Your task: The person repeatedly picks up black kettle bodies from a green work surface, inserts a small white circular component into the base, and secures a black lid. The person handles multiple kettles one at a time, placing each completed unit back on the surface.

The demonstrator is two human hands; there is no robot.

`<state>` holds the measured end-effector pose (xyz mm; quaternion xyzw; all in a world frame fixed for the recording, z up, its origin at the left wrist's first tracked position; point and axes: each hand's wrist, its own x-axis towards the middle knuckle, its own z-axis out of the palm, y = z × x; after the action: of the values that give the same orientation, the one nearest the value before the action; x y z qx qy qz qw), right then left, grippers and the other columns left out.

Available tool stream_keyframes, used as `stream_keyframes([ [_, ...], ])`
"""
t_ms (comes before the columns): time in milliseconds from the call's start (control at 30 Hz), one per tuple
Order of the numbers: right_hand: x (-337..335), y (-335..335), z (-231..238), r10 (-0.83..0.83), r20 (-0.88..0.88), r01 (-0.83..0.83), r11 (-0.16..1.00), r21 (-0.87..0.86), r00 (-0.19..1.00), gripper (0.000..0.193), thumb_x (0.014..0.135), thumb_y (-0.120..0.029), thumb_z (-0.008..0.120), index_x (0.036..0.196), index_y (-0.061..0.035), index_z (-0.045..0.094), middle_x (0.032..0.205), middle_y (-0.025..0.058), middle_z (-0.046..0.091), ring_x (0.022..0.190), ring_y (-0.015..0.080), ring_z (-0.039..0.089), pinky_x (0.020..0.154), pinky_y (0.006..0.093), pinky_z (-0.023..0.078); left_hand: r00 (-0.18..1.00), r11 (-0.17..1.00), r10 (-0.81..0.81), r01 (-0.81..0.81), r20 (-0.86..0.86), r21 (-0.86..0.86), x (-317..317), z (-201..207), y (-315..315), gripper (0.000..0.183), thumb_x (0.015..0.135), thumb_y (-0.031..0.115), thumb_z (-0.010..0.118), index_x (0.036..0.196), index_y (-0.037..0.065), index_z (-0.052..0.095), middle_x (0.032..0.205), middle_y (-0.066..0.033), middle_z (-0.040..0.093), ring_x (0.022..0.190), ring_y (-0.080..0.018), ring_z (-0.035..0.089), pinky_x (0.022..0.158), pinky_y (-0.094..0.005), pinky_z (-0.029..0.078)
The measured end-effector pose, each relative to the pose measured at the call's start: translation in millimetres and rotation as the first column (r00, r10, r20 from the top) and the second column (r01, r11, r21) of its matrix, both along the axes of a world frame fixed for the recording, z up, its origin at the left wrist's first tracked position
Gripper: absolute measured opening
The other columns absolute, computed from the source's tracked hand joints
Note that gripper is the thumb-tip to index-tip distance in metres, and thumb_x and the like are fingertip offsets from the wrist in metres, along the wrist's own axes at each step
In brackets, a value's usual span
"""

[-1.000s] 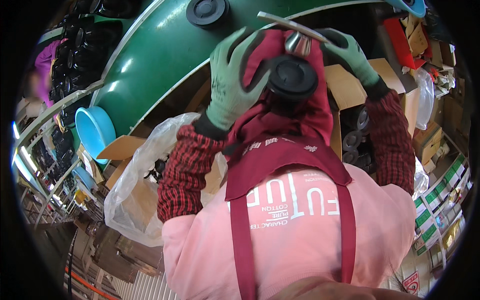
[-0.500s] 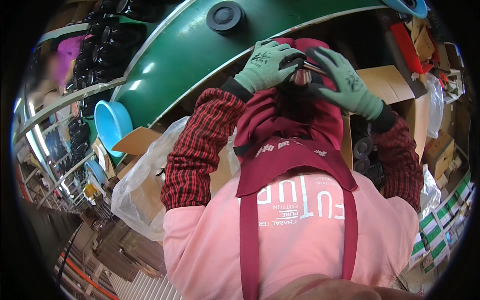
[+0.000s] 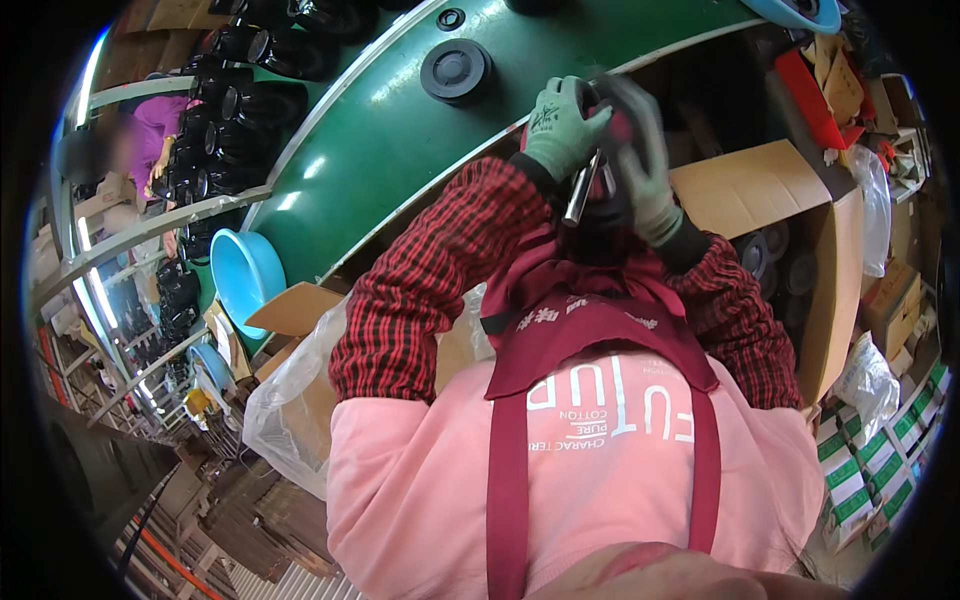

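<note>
My left hand [image 3: 562,128], in a pale green glove with dark fingertips, is closed above my lap at the bench's near edge. Below its fingers a shiny metal tube [image 3: 580,190] slants down; a dark part joins it near the fingers, its kind unclear. Facing it, my right hand [image 3: 645,165], gloved alike, is smeared by motion, its grip hidden. Between the hands is a dark mass partly covered by gloves and shadow. On the green bench [image 3: 370,150], a black round disc-shaped part [image 3: 457,71] lies beyond my left hand, with a small black ring [image 3: 451,19] farther off.
An open cardboard box [image 3: 838,300] holding black round parts stands at my right, a red crate [image 3: 815,95] beyond it. At left are a blue basin [image 3: 246,280] and a plastic-lined box [image 3: 290,400]. Glossy black pots [image 3: 285,50] line the far left, near a person in purple [image 3: 160,130].
The metal tube has swung from nearly level to steeply slanted. My left hand has shifted right, and my right hand has moved left toward it. The view has shifted slightly.
</note>
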<state>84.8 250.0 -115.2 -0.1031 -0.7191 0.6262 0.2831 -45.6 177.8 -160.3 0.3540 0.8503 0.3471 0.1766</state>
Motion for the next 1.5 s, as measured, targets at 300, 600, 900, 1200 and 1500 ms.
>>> stream_keyframes([
  [300,-20,41,-85,0.168,0.161,-0.227,0.834,0.504,0.973,0.031,0.097,-0.019,0.052,0.12,-0.0026,0.063,0.128,0.0191,0.061,0.121,0.0386,0.055,0.106,0.0452,0.045,0.871,0.769,-0.431,0.491,0.236,-0.409,-8,105,-20,0.039,0.082,0.039,0.066,0.099,0.005,0.075,0.096,-0.0197,0.074,0.096,-0.0361,0.071,0.087,-0.0432,0.055],
  [600,-49,75,-103,0.224,0.03,-0.102,0.318,0.943,0.974,0.043,0.086,-0.017,0.063,0.128,-0.0084,0.063,0.119,0.012,0.066,0.113,0.033,0.063,0.101,0.0435,0.05,0.984,0.892,-0.174,0.176,0.043,-0.417,36,45,-52,0.073,0.08,0.046,0.068,0.125,-0.011,0.053,0.12,-0.0302,0.059,0.116,-0.045,0.057,0.102,-0.0508,0.047],
  [900,-59,32,-138,0.181,0.107,-0.175,0.427,0.887,0.978,0.036,0.089,-0.017,0.063,0.123,-0.0071,0.064,0.116,0.0116,0.067,0.112,0.0321,0.062,0.097,0.0418,0.051,0.898,0.496,-0.143,0.428,0.416,-0.755,19,84,-30,0.074,0.088,0.053,0.06,0.13,-0.009,0.058,0.124,-0.0307,0.063,0.117,-0.0435,0.064,0.103,-0.0462,0.05],
  [1200,-41,33,-94,0.17,0.184,-0.235,0.36,0.903,0.968,0.035,0.092,-0.016,0.06,0.126,-0.009,0.066,0.12,0.009,0.068,0.115,0.0288,0.062,0.097,0.0403,0.051,0.954,0.652,-0.164,0.297,0.253,-0.698,26,68,-53,0.056,0.089,0.038,0.063,0.122,-0.008,0.059,0.122,-0.0343,0.062,0.117,-0.0479,0.063,0.102,-0.0475,0.05],
  [1500,-48,34,-125,0.254,-0.016,-0.141,0.589,0.796,0.967,0.034,0.092,-0.018,0.059,0.124,-0.0057,0.064,0.115,0.0099,0.069,0.11,0.0298,0.063,0.096,0.043,0.051,0.927,0.538,0.052,0.287,0.371,-0.792,32,78,-22,0.048,0.092,0.036,0.059,0.118,-0.004,0.062,0.12,-0.0299,0.064,0.116,-0.043,0.065,0.101,-0.0451,0.051],
])
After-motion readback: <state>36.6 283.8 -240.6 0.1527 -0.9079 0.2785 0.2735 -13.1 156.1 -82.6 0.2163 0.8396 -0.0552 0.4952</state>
